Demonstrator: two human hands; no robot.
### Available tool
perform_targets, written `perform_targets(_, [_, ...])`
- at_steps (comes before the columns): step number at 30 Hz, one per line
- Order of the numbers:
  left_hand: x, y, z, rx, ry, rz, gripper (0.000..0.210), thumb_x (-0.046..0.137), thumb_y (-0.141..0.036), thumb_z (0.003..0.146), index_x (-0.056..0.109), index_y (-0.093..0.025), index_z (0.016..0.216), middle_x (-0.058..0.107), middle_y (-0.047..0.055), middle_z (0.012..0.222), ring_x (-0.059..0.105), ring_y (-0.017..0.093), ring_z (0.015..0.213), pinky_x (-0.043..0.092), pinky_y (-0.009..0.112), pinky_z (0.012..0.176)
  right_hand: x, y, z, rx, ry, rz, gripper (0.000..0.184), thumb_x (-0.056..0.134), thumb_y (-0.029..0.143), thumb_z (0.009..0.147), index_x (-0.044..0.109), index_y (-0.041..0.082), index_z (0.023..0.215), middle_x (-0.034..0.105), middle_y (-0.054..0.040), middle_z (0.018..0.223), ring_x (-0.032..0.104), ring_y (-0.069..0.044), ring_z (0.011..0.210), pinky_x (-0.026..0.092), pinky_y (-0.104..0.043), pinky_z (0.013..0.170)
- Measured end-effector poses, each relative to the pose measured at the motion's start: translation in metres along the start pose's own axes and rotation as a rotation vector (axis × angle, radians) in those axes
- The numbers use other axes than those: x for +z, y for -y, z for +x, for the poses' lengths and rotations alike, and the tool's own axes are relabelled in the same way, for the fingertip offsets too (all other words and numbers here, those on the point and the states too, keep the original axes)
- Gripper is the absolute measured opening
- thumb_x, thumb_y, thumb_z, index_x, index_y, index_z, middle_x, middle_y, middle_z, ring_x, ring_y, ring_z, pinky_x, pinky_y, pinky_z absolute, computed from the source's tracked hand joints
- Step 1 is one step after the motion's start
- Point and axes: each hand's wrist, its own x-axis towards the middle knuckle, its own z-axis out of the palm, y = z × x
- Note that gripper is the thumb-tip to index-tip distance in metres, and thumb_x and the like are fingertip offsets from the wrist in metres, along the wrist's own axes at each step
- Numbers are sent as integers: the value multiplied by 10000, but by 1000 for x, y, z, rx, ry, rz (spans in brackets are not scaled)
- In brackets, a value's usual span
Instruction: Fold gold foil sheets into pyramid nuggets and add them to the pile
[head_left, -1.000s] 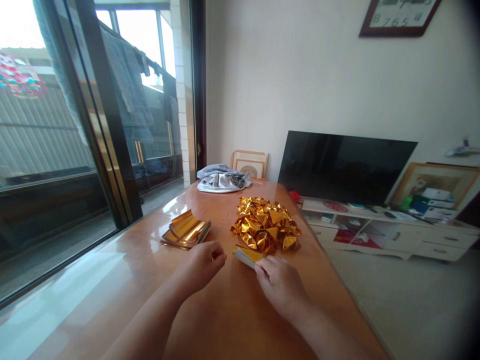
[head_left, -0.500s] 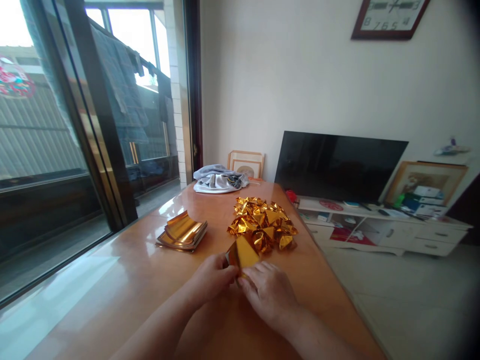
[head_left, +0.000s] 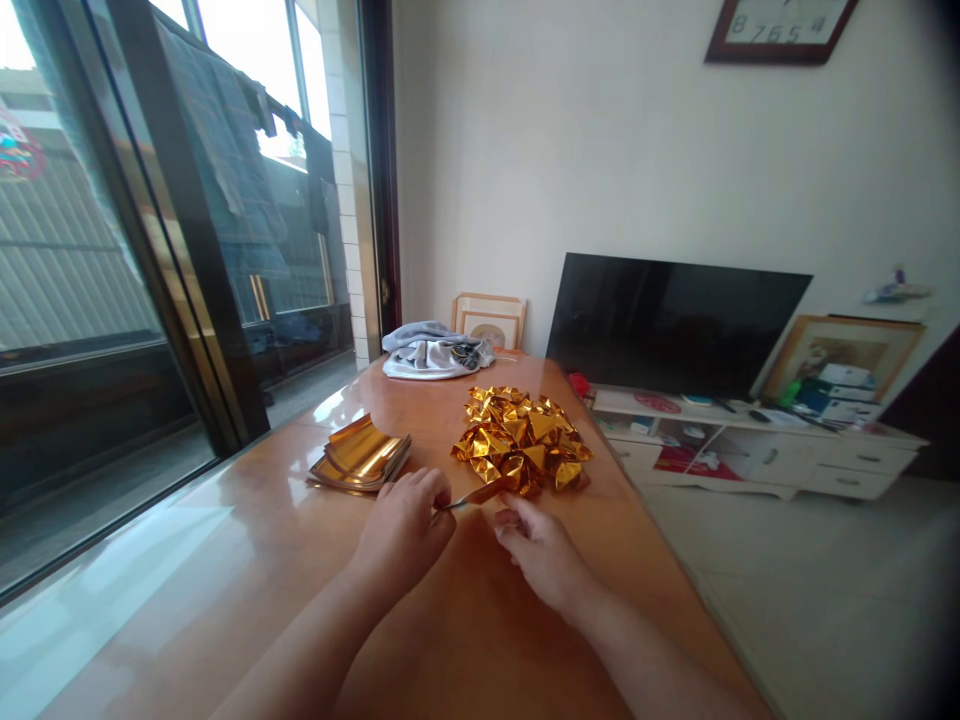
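Pile of folded gold pieces (head_left: 529, 440) looks done, stack of sheets (head_left: 364, 455) isn't; left hand (head_left: 409, 515) pinches one gold sheet (head_left: 484, 493), can't tell if right hand (head_left: 541, 548) grips too.

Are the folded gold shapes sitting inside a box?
No, the folded gold shapes lie in a heap right on the table.

One head view: we're looking forward and down from the near end of the table (head_left: 465, 640), facing the wall (head_left: 525, 130) beyond.
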Motion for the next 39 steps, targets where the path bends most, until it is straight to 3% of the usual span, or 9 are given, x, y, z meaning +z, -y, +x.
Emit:
perform_targets(3, [-7,-5,-1,43,-3,132,90,542,-142,769,527,-218,814,604,40,910,560,226,902,363,332,767,-1,4,-1,174,32,175,528,587,328,868,556,260,1391,669,-54,1210,668,-201,977,511,-272,716])
perform_targets(6, [-6,-6,-3,80,73,225,106,536,-138,767,546,-220,833,607,55,944,565,243,917,357,355,782,-2,4,0,226,1,232,581,586,332,853,528,261,1427,646,-69,1292,670,-216,1032,524,-288,740])
perform_targets(9, [1,-6,-5,127,183,250,131,525,-117,754,556,-218,830,624,56,940,574,234,869,356,353,756,-6,-2,5,157,-128,110,567,579,293,845,548,202,1404,662,-97,1268,659,-227,1059,528,-320,814])
perform_targets(13, [11,-8,-8,167,269,232,155,534,-105,721,577,-214,822,650,58,942,585,227,843,368,347,752,-12,-4,5,-89,-230,-169,338,561,258,864,681,187,1172,701,-85,1123,652,-216,1000,503,-333,886])
perform_targets(16, [17,-9,-10,188,303,206,134,557,-132,737,602,-216,831,666,55,925,596,224,837,380,344,762,-12,8,-5,-247,-120,-353,224,558,250,886,706,215,1050,705,-56,1023,642,-198,928,494,-315,841])
perform_targets(19, [21,-10,-10,199,324,166,89,588,-196,778,629,-223,851,679,43,908,608,219,829,387,343,777,-8,23,-17,-360,59,-598,183,658,272,842,704,229,1014,701,-45,1030,604,-220,990,455,-324,862])
perform_targets(24, [22,-16,-9,186,389,47,46,603,-252,817,637,-222,814,691,30,881,609,200,789,390,309,740,-7,24,-20,-360,185,-860,63,640,222,862,690,220,901,695,-47,960,575,-218,944,407,-315,826])
perform_targets(32, [5,-7,-12,84,538,-60,99,590,-144,731,629,-217,787,675,22,868,594,177,742,361,255,599,-15,23,-16,-290,269,-900,119,608,191,875,720,229,863,676,-45,982,588,-195,934,394,-285,780])
perform_targets(39, [3,13,-10,66,585,-155,143,563,-189,794,700,-225,818,711,27,881,626,185,800,421,259,705,-18,27,-18,-296,290,-885,229,562,322,943,747,220,857,683,-61,929,601,-194,882,398,-283,756])
